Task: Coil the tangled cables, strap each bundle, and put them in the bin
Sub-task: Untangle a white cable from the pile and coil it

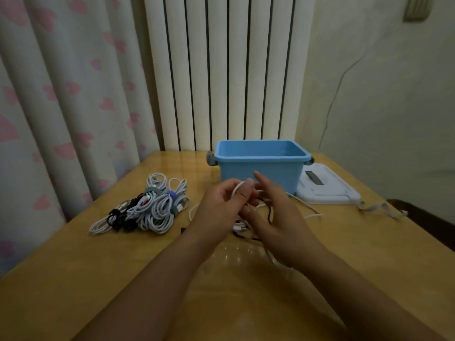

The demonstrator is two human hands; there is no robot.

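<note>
The left hand (221, 203) is pinching a loop of white cable (238, 187) above the middle of the surface (98, 279), while the right hand (275, 212), fingers relaxed and apart, is hovering just beside it over loose white and black strands. Several strapped bundles (147, 207) are lying in a heap toward the left edge, none yet binned. The blue bin (261, 166) is sitting at the far edge, seemingly empty, its white lid (327, 188) beside it. Judging by this, coiling is well advanced; binning remains.
</note>
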